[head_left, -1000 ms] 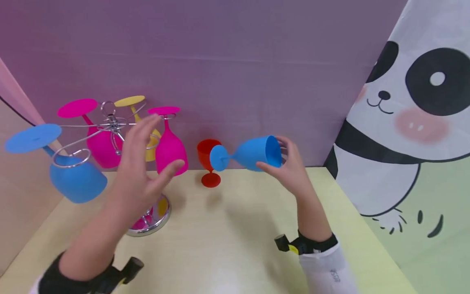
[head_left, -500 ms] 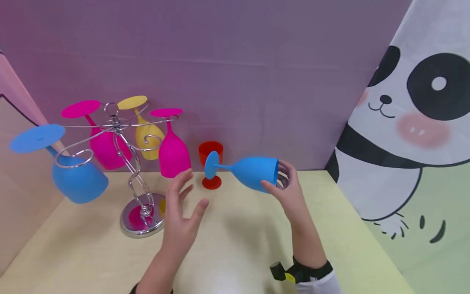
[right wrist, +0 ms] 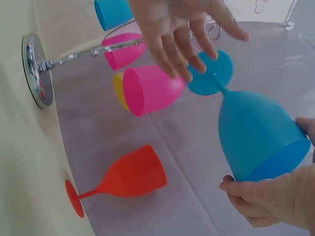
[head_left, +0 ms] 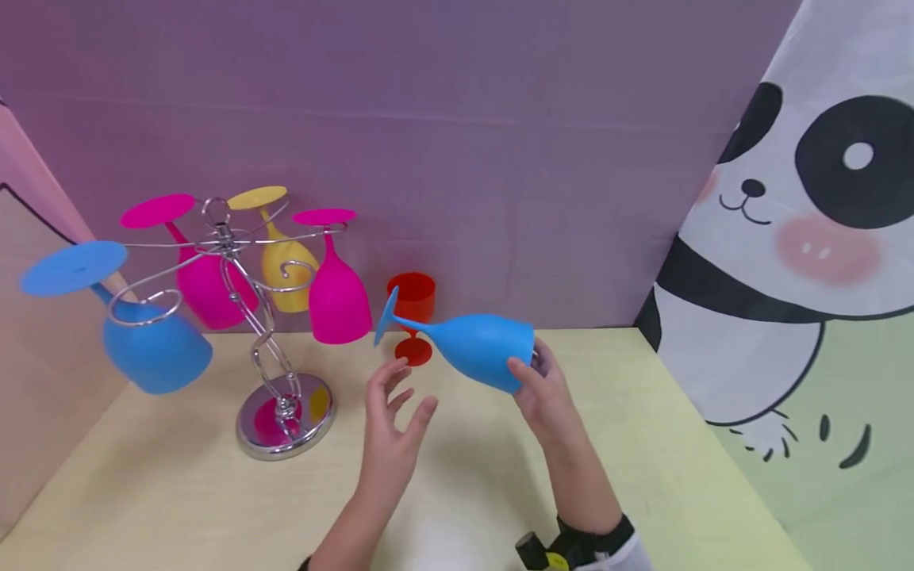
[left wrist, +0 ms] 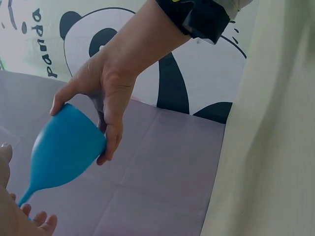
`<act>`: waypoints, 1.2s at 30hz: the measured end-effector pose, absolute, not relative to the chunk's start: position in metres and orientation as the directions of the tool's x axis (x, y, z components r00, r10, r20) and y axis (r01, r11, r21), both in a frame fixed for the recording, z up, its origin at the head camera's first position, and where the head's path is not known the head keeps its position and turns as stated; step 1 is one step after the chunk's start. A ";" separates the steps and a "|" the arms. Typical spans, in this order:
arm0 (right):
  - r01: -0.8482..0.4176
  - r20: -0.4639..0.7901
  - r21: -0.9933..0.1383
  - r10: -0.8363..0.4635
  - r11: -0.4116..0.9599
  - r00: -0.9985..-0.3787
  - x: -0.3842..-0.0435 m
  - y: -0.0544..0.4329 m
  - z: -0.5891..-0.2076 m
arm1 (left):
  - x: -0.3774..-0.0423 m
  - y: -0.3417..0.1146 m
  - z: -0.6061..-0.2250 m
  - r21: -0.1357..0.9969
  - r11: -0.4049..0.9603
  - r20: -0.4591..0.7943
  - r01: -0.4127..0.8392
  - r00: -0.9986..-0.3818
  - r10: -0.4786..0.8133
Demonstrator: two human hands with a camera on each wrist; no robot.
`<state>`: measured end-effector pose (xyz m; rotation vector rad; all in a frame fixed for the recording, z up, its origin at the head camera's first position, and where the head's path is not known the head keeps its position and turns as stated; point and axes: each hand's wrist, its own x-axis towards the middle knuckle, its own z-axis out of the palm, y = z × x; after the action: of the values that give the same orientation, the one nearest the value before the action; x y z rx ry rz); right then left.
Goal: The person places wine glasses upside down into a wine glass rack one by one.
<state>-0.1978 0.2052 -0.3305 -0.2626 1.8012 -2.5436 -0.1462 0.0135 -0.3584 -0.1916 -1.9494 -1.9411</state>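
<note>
Held sideways above the table, a blue wine glass point(head_left: 478, 349) has its rim end gripped by my right hand point(head_left: 546, 392), thumb on the near side. Its foot points left. My left hand point(head_left: 396, 420) is below and near the foot, fingers loosely bent and apart, holding nothing. In the right wrist view the left hand point(right wrist: 179, 34) is spread near the glass's foot. The right hand point(left wrist: 110, 98) shows around the bowl's rim in the left wrist view. Behind the held glass, a red wine glass point(head_left: 412, 297) stands upright on the table, partly hidden.
At the left stands a chrome glass rack point(head_left: 286, 416). Upside down on it hang a blue glass point(head_left: 157, 353), two pink glasses, one of them the right pink glass point(head_left: 339, 301), and a yellow glass point(head_left: 289, 274). A purple backdrop point(head_left: 528, 198) closes off the table point(head_left: 643, 476) behind.
My left hand has come away from the rack, rightward and down, toward the blue glass's foot. The right hand has lowered slightly and moved left with the glass, whose foot has turned.
</note>
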 end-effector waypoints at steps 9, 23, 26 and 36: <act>0.108 0.094 -0.820 -0.318 -0.561 -0.943 -0.196 0.194 -0.343 | -0.151 0.011 -0.360 0.942 -0.021 0.331 0.335 -0.938 -0.101; 0.366 0.016 -0.757 -0.576 -0.541 -0.817 -0.184 0.181 -0.351 | -0.144 0.019 -0.363 0.964 0.025 0.267 0.266 -0.962 -0.063; 0.386 0.011 -0.762 -0.607 -0.519 -0.795 -0.184 0.180 -0.352 | -0.142 0.018 -0.362 0.961 0.026 0.278 0.277 -0.957 -0.078; 0.414 0.002 -0.741 -0.617 -0.529 -0.787 -0.184 0.176 -0.356 | -0.140 0.016 -0.357 0.943 0.006 0.331 0.332 -0.940 -0.085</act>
<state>-0.1837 0.1756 -0.3563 -0.3534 1.0163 -2.2962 -0.1402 0.0156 -0.3572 -0.2555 -1.9934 -2.0104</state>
